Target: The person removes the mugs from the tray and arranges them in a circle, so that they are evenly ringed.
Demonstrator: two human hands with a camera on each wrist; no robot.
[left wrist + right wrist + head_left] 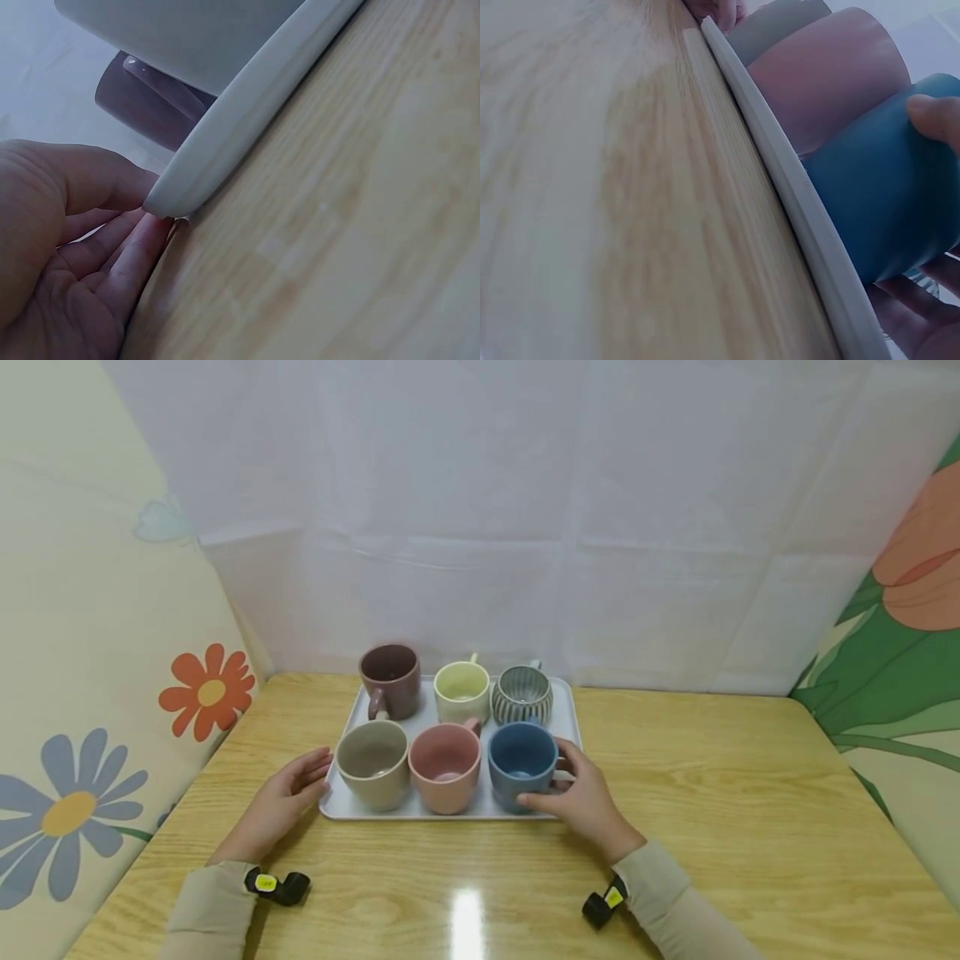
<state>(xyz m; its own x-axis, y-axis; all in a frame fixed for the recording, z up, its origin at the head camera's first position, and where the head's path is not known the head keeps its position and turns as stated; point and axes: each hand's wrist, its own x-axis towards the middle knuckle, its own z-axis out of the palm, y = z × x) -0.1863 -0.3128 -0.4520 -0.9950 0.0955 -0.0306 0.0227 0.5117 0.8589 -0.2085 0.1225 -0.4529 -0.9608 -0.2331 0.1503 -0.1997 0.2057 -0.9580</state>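
My left hand (283, 797) is at the left edge of a white rectangular tray (420, 815). In the left wrist view its thumb (112, 180) meets the rim from above, with fingertips at the lower edge. At the tray's front right, my right hand (588, 793) grips a blue mug (517, 768), thumb on the near wall and fingers around the handle side. Beside it on the tray stand a pink mug (446, 781) and a beige mug (372, 772). Behind are a dark purplish-brown mug (401, 689), a pale yellow mug (461, 697) and a grey striped mug (522, 700). All are upright.
The tray lies on a wood-grain table (712, 827). A white cloth (562, 527) hangs behind the table's back edge. Flower-patterned fabric (67, 610) covers the left side, with more on the right.
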